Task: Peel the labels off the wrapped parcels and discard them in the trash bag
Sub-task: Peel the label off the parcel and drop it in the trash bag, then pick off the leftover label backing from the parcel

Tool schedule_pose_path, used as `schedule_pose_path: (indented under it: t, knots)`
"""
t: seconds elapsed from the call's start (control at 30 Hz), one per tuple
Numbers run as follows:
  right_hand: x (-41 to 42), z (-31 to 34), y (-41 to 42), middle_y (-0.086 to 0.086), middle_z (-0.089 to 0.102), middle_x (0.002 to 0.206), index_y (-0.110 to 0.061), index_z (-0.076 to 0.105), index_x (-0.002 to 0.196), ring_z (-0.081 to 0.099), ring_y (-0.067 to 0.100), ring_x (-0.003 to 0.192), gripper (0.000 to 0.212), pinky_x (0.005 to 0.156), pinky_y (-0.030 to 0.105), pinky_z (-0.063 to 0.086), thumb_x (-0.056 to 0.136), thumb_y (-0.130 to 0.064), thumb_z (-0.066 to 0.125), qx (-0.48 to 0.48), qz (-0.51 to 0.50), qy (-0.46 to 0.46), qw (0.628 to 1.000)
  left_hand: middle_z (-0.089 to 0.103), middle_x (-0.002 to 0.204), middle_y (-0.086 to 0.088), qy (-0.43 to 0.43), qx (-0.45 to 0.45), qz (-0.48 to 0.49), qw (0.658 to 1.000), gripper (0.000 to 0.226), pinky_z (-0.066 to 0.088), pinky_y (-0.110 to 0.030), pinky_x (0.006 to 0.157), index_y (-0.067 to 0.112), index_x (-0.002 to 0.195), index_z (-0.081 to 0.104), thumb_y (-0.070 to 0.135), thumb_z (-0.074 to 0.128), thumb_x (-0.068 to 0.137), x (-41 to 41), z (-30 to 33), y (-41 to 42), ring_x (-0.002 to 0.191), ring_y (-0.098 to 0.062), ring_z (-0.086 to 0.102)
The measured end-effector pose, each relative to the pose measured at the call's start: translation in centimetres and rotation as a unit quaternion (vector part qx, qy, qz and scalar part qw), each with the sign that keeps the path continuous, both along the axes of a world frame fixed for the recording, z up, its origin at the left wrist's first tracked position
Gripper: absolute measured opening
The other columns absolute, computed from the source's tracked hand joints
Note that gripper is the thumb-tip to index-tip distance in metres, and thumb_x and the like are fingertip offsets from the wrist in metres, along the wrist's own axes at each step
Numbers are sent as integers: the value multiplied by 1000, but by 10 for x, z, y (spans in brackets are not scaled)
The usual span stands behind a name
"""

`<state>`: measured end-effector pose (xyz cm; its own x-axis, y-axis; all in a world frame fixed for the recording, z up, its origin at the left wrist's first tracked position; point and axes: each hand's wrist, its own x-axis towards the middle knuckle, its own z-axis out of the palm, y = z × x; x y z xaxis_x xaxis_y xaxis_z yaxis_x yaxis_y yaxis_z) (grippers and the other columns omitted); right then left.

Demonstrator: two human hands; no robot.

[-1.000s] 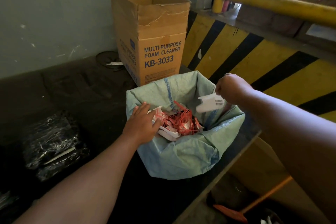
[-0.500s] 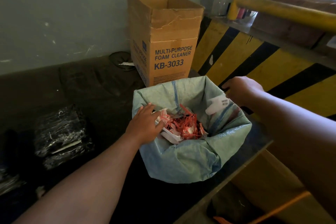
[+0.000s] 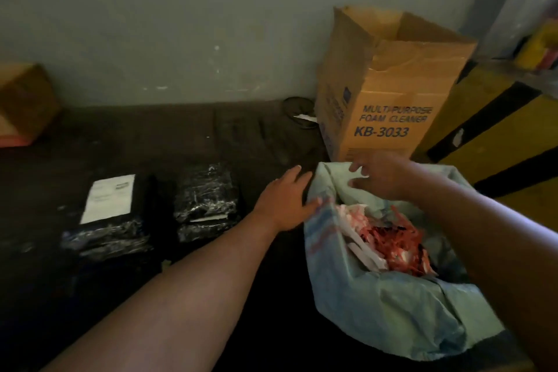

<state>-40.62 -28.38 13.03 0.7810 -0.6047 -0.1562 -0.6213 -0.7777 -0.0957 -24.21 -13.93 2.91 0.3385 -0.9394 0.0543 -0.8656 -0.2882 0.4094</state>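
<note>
A pale green trash bag (image 3: 386,311) stands open at the right, holding white label scraps and red shreds (image 3: 392,238). My left hand (image 3: 285,202) lies flat at the bag's left rim, fingers apart, empty. My right hand (image 3: 383,175) hovers over the bag's far rim with fingers spread and nothing in it. Two black wrapped parcels lie on the dark surface at the left: the nearer parcel (image 3: 208,202) shows only a thin white strip, the farther parcel (image 3: 105,232) carries a white label (image 3: 108,198).
A tall open cardboard box (image 3: 389,90) marked KB-3033 stands behind the bag against the grey wall. A yellow-and-black striped barrier (image 3: 498,130) runs along the right. Another cardboard box (image 3: 21,103) sits far left. A dark round object (image 3: 299,107) lies by the wall.
The view has swung left, bringing the labelled parcel into sight. My right hand has let go of the white label and moved across the bag. My left hand has shifted off the rim's inside.
</note>
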Motion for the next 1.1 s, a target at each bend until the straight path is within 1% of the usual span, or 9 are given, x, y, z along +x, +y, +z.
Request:
schedule_pose_path:
  t: [0.17, 0.33, 0.47, 0.53, 0.63, 0.77, 0.9, 1.0, 1.1]
  knots:
    - [107, -24, 51, 2, 65, 120, -21, 60, 127, 61, 19, 110, 45, 93, 30, 46, 89, -44, 65, 60, 96, -20, 993, 33, 159, -6, -31, 37, 129, 990, 76, 38, -46, 114, 19, 158, 30, 60, 51, 97, 97, -7, 67, 143, -27, 38]
    - [185, -56, 83, 2, 67, 117, -20, 61, 126, 62, 14, 103, 40, 87, 25, 46, 92, -39, 63, 129, 123, -50, 983, 33, 155, -7, -12, 67, 201, 977, 74, 38, -51, 111, 22, 156, 31, 61, 51, 97, 160, -28, 118, 141, -29, 37]
    - [233, -87, 97, -2, 68, 111, -21, 61, 125, 60, 7, 91, 34, 80, 23, 47, 94, -35, 61, 191, 101, -69, 974, 27, 160, -8, 6, 71, 202, 977, 77, 36, -51, 113, 22, 157, 29, 64, 50, 96, 194, -51, 128, 145, -30, 32]
    - [253, -102, 100, -3, 67, 111, -21, 62, 124, 59, 7, 91, 32, 82, 24, 47, 95, -32, 59, 193, 94, -66, 974, 20, 164, -7, 11, 70, 191, 979, 79, 32, -50, 116, 21, 159, 25, 63, 48, 97, 210, -61, 123, 150, -29, 24]
    - [279, -120, 96, -3, 65, 115, -23, 63, 123, 59, 7, 95, 28, 88, 25, 48, 95, -28, 58, 180, 68, -85, 978, 11, 169, -6, 12, 47, 169, 984, 80, 22, -47, 122, 20, 161, 21, 64, 45, 98, 229, -75, 106, 155, -26, 8]
    - [307, -141, 84, -4, 65, 116, -23, 67, 117, 60, 5, 96, 23, 84, 16, 42, 96, -22, 57, 174, 32, -135, 975, 2, 171, -1, 13, 25, 142, 989, 84, 5, -43, 125, 19, 162, 16, 67, 41, 98, 249, -94, 86, 156, -19, -6]
    - [326, -156, 79, -5, 65, 110, -23, 70, 109, 58, 3, 94, 18, 85, 16, 42, 94, -19, 61, 194, 12, -152, 969, -7, 171, 0, 20, 39, 138, 989, 87, -7, -41, 123, 20, 163, 6, 69, 34, 98, 253, -114, 80, 155, -15, -16]
    - [339, -164, 77, -6, 65, 101, -23, 70, 103, 57, 2, 86, 14, 74, 11, 40, 91, -21, 66, 203, 5, -150, 968, -17, 169, 0, 16, 59, 135, 989, 89, -9, -41, 125, 20, 163, -3, 71, 29, 98, 254, -121, 79, 152, -14, -23]
    - [343, -170, 74, -6, 64, 91, -24, 69, 97, 56, 1, 77, 10, 62, 6, 35, 87, -21, 70, 216, -6, -147, 965, -19, 169, 0, 17, 73, 132, 988, 90, -10, -41, 125, 20, 163, -5, 72, 28, 97, 256, -120, 77, 152, -14, -25]
